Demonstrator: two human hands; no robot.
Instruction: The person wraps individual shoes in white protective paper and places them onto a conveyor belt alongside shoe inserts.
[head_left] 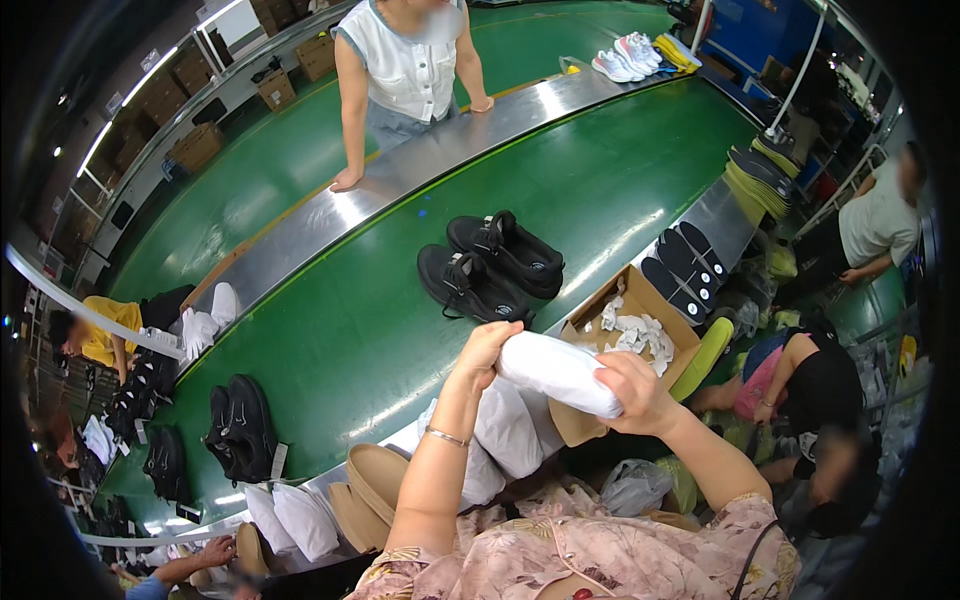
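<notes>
Both my hands hold a plump white paper-wrapped bundle [556,372] in front of me, above the near edge of the bench. My left hand [488,350] is closed on its left end, and my right hand [637,392] grips the right end. Just beyond it, a pair of black shoes [490,265] rests on the green conveyor belt [350,350]. Beneath the bundle, more white bundles [505,425] lie along the near metal ledge, partly hidden by my left forearm.
A cardboard box [683,352] with crumpled white paper sits right of my hands, near black insoles [684,270]. Tan insoles [375,480] lie to the left. Other black shoes [241,430] stand farther left. A person [405,70] leans on the far metal edge; others are around.
</notes>
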